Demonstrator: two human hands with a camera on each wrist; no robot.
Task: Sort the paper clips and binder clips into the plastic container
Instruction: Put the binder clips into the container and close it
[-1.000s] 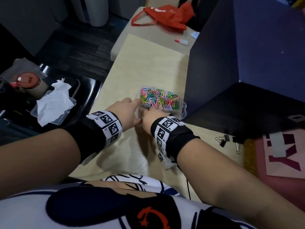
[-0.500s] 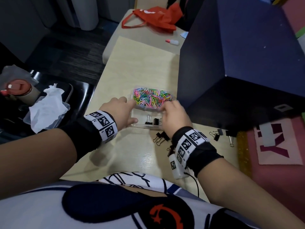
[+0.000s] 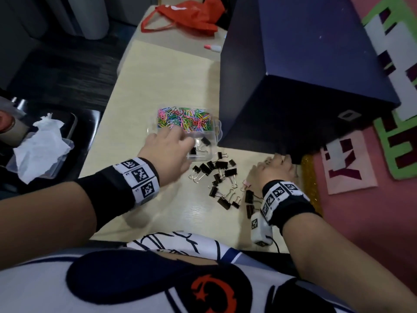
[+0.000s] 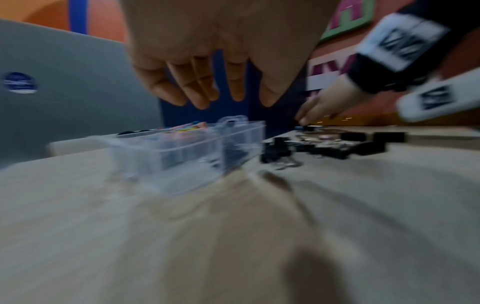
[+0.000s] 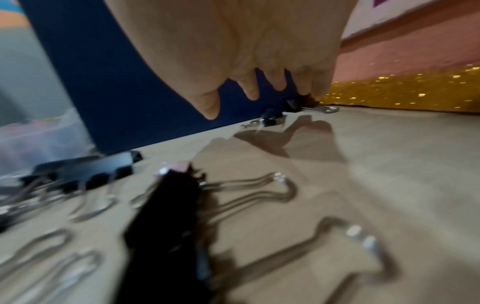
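since half a second ago the right hand [image 3: 275, 170] has left the container's near right corner and swung out to the right, uncovering a heap of black binder clips [image 3: 220, 175] on the pale wooden table [image 3: 162, 213]; the left hand [image 3: 168, 154] has shifted from the container's left edge to above its near compartment.

nearest lies the printed shirt [image 3: 158, 279], then both forearms with black wristbands carrying square tags. just beyond, the binder clips [image 5: 85, 170] lie scattered between the two hands, some touching one another, a small pink one [image 3: 247, 184] among them.

the left hand [image 4: 207, 61] hangs above the clear plastic container [image 4: 192, 148], fingers relaxed, slightly spread and empty, not touching it in the wrist view. the right hand [image 5: 246, 51] reaches down at the foot of the dark blue box [image 3: 304, 82], its fingertips [image 5: 318, 90] on a black binder clip [image 5: 296, 103] against the table; whether they pinch it or only touch it i cannot tell.

the container [image 3: 216, 132] sits on the table just beside the box. its far compartment is full of coloured paper clips [image 3: 185, 119]; its near compartment holds a few black binder clips [image 3: 204, 143].

farther back a red bag [image 3: 187, 16] and a small white tube with a red cap [image 3: 213, 47] rest on the table. off to the left, crumpled tissue [image 3: 38, 145] lies in a clear tray.
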